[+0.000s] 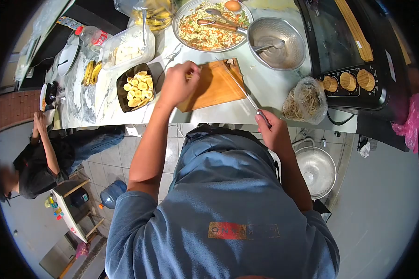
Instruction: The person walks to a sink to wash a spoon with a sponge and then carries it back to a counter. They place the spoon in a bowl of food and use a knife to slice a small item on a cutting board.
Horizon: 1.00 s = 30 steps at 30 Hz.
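In the head view my right hand grips a knife by its dark handle. Its long narrow blade slants up and left over the wooden cutting board. Small pale scraps lie by the board's far edge, near the blade tip. Over the board's left side, my left hand is raised with its fingers curled together; what they hold, if anything, is hidden. To its left, a dark square bowl holds banana slices.
Behind the board are a tray of shredded vegetables, a metal bowl, and a plastic tub. Bagged noodle-like strands sit right, beside the stove. A person with clasped hands is at left.
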Each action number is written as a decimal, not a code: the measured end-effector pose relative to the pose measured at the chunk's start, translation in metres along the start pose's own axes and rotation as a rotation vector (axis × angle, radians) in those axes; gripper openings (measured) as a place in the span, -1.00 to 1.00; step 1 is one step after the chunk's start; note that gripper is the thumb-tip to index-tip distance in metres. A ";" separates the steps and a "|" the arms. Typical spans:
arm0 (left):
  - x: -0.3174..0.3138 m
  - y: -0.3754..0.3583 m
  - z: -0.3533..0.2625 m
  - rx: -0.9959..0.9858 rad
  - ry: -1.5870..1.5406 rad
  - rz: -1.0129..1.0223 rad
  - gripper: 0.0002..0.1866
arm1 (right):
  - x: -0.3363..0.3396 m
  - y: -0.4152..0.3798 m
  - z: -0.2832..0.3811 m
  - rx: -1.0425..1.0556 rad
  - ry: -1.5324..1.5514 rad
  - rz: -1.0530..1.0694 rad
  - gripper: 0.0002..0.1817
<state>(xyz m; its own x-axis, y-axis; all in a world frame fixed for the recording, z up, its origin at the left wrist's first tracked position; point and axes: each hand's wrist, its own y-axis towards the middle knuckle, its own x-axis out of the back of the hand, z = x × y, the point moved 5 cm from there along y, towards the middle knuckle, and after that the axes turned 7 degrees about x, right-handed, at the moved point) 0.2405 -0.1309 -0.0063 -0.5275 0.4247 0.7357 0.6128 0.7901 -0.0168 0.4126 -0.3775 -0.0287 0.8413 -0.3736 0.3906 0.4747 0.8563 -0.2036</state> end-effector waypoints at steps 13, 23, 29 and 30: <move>-0.039 -0.019 -0.036 -0.398 0.293 -0.146 -0.74 | 0.009 -0.007 -0.006 -0.022 -0.042 0.058 -0.66; -0.039 -0.018 -0.010 -0.195 0.292 -0.069 -0.71 | -0.001 -0.016 -0.005 -0.063 0.014 0.112 -0.69; -0.042 -0.017 -0.004 -0.163 0.237 -0.115 -0.76 | -0.001 -0.019 0.001 -0.058 -0.032 0.114 -0.69; -0.042 -0.017 -0.003 -0.146 0.245 -0.110 -0.76 | -0.001 -0.019 0.003 -0.062 -0.039 0.124 -0.69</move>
<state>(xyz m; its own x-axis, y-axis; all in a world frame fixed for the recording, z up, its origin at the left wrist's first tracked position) 0.2545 -0.1633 -0.0351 -0.4488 0.2065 0.8694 0.6474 0.7458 0.1570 0.4020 -0.3929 -0.0227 0.8846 -0.2511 0.3929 0.3835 0.8711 -0.3068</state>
